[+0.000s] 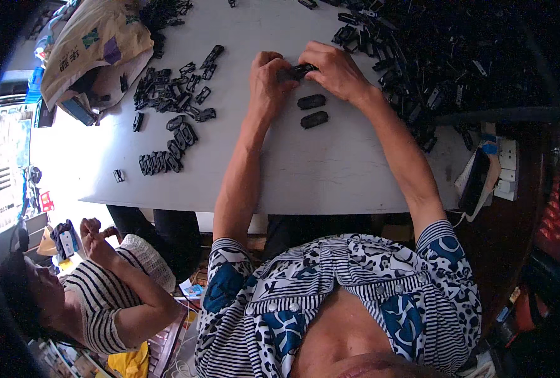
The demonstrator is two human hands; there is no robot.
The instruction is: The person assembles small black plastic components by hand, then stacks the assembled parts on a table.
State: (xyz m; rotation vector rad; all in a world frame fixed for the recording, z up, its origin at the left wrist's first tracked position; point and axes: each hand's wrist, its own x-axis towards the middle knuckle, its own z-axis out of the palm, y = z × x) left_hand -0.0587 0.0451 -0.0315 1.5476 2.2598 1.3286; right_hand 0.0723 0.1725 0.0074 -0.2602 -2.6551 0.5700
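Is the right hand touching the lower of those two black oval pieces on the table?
Apart. The head view shows grey tabletop between the right hand and the lower black oval piece.

Fingers [319, 58] partly cover black piece [301, 70]; pile [418, 63] cropped

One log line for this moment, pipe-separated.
left hand: on small black part | right hand: on same part | nearby: two black oval pieces | surface: grey table

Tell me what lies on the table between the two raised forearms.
Two black oval parts, a farther part and a nearer part, as the head view shows.
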